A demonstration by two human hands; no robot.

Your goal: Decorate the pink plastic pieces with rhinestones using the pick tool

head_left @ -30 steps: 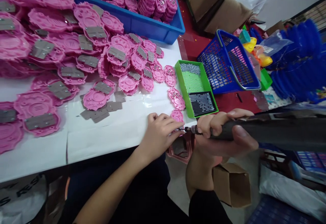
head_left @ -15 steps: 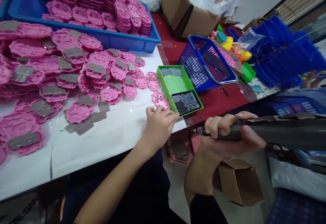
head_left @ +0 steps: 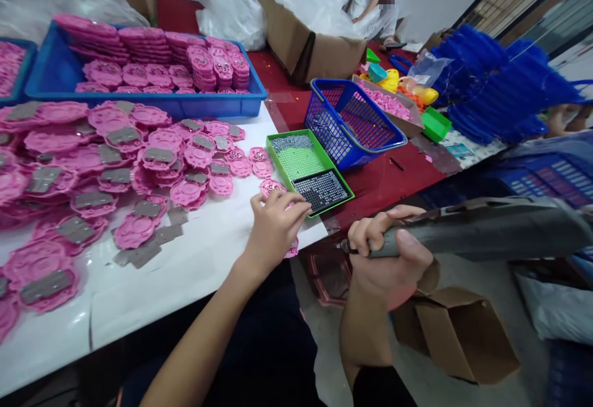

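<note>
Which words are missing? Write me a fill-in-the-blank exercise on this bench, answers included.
The long tool is in the person's ____ hand. The large tub of stacked pink parts is ____. The smaller tray inside the green tray is ____. The mesh basket stands on a surface coloured ____.
right; blue; black; red

Cool, soft light across the white worktop (head_left: 194, 271), and there's pale glare glinting near its lower left! The source? Can't tell. Shadows stay faint up top, but under the front edge it's murky, the clothing (head_left: 259, 339) almost black. Wide-angle stretch pulls at the dark tool (head_left: 491, 228) out right, blur softens the blue stack (head_left: 491, 86), and coarse pixels mask a top-right patch.
</note>
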